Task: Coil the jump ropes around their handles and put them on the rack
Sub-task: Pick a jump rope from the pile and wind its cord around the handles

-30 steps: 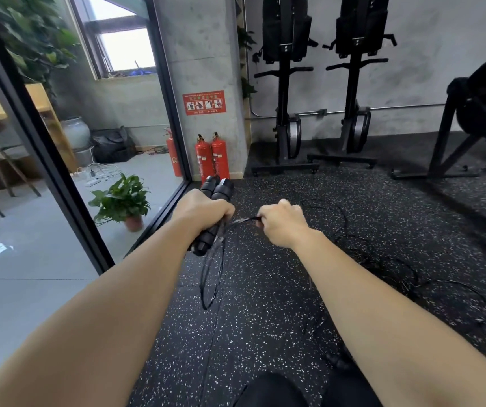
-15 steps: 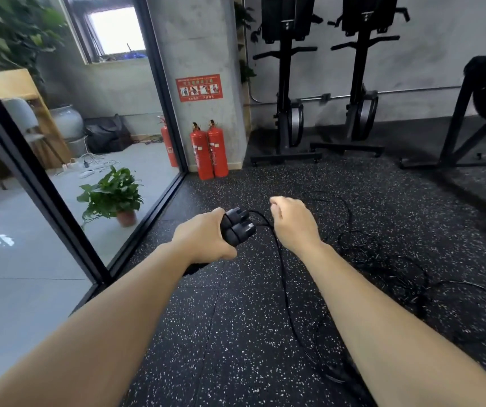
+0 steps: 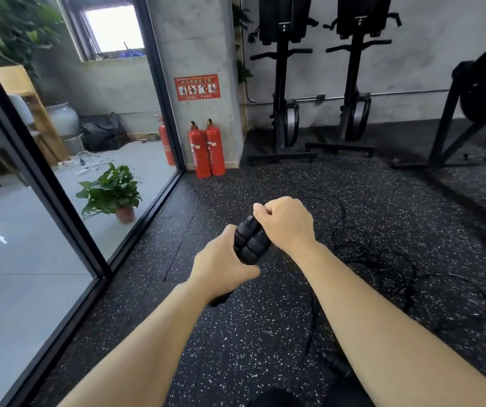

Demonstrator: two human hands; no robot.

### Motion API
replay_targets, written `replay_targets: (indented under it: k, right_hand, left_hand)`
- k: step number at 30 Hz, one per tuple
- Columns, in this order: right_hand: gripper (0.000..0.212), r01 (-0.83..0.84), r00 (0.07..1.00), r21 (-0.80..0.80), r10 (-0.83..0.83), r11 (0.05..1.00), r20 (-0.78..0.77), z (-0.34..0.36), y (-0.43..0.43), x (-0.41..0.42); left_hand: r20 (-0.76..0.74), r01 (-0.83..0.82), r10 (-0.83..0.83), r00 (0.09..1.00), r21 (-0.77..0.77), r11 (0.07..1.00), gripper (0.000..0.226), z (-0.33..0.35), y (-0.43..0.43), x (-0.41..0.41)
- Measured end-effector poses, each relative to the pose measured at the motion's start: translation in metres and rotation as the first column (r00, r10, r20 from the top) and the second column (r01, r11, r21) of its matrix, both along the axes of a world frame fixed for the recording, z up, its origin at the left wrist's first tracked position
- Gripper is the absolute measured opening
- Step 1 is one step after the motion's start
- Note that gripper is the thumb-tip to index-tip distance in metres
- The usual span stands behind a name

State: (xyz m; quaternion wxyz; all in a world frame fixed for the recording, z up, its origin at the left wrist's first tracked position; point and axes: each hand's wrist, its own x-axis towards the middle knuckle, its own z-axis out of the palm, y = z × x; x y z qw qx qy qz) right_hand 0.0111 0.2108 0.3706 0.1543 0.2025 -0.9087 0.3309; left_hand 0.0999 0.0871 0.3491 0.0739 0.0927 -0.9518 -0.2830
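Observation:
My left hand (image 3: pixel 221 267) grips two black jump rope handles (image 3: pixel 250 242) held side by side, their upper ends pointing up and to the right. My right hand (image 3: pixel 287 221) is curled into a fist right over the top ends of the handles, pinching the thin black rope; the rope itself is hidden inside the fist. Below my right forearm the rope's slack (image 3: pixel 313 312) trails down to the floor. More black jump ropes (image 3: pixel 382 259) lie tangled on the speckled rubber floor at the right.
A glass wall with a black frame (image 3: pixel 68 218) runs along the left, a potted plant (image 3: pixel 112 192) behind it. Two red fire extinguishers (image 3: pixel 206 148) stand by the concrete pillar. Black exercise machines (image 3: pixel 282 83) line the back wall; another machine frame (image 3: pixel 456 118) stands at the right.
My right hand has swung from beside the handles to on top of their ends, carrying the rope with it. Both hands sit closer together, and the handles have tilted more upright.

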Motion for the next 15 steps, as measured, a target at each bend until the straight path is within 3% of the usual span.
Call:
replay_targets:
  k: [6, 11, 15]
  right_hand:
    - [0.053, 0.027, 0.999, -0.034, -0.026, 0.999, 0.022, 0.030, 0.012, 0.034]
    - [0.052, 0.027, 1.000, 0.010, -0.027, 1.000, -0.011, 0.055, 0.017, 0.058]
    - [0.052, 0.024, 0.998, 0.060, -0.021, 0.998, -0.059, 0.070, 0.020, 0.075]
  left_hand:
    - [-0.151, 0.014, -0.014, 0.988, -0.003, 1.000, 0.054, 0.008, 0.016, 0.027]
    - [-0.283, 0.124, -0.105, 0.953, 0.053, 0.991, 0.100, 0.023, 0.021, 0.052]
    - [-0.291, 0.160, -0.138, 0.947, 0.051, 0.986, 0.090, 0.033, 0.026, 0.066]
